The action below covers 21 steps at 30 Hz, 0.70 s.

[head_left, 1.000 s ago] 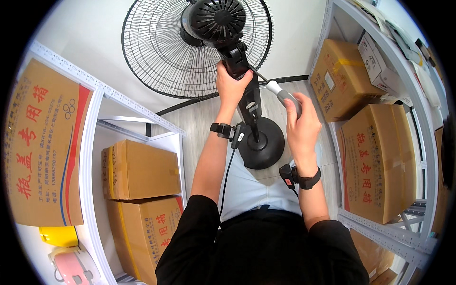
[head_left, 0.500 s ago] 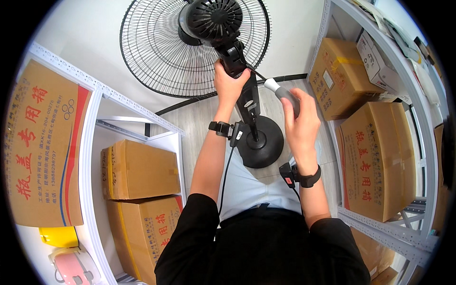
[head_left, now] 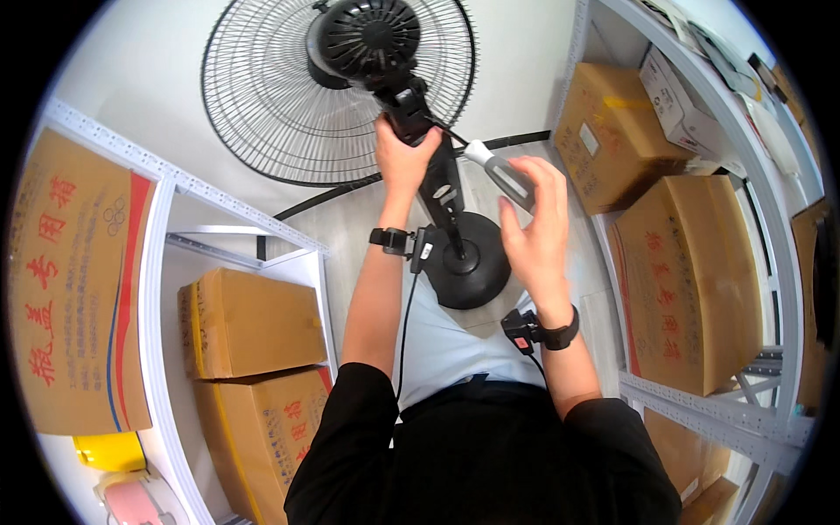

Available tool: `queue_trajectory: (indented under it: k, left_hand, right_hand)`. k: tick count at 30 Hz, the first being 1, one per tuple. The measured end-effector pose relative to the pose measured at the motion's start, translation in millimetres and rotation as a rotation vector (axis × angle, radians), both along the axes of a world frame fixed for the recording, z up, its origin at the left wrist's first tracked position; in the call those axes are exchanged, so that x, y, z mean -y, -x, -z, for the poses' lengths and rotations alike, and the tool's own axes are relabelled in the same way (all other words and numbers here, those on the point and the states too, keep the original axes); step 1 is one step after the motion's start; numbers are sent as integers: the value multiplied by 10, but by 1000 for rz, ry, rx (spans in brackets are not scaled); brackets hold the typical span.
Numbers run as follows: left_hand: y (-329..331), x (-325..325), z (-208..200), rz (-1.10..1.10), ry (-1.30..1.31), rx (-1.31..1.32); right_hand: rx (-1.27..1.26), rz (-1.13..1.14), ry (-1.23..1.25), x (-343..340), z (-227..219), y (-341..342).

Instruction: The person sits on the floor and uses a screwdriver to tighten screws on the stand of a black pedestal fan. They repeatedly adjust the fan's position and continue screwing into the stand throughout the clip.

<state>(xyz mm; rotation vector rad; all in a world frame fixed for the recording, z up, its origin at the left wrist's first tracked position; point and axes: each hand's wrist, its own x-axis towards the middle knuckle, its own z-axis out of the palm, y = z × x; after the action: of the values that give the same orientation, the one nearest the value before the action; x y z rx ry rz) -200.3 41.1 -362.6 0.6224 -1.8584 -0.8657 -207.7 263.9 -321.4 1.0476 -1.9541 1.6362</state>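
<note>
A black pedestal fan stands ahead of me, its wire-grille head tipped at the top of the view and its round base on the floor. My left hand is wrapped round the black neck below the motor housing. On the right, a screwdriver with a grey and white handle points its dark shaft at the neck, just beside my left thumb. The fingers of my right hand rest along the handle's rear end, and the thumb stands off it. The screwdriver's tip is hard to make out.
Metal shelves with cardboard boxes flank me, one box at left and another at right. A yellow object and a pink one sit low at left. Cabled black devices are strapped to both wrists.
My right thumb has come away from the screwdriver handle and the fingers have loosened. The whole view has shifted slightly, while my left hand stays on the neck.
</note>
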Motion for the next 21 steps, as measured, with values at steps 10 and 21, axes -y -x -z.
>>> queue_trajectory:
  k: [10, 21]
  left_hand:
    - [62, 64, 102, -34, 51, -7]
    - [56, 3, 26, -33, 36, 24]
  right_hand:
    - [-30, 33, 68, 24, 75, 73]
    - [130, -21, 101, 31, 88, 87]
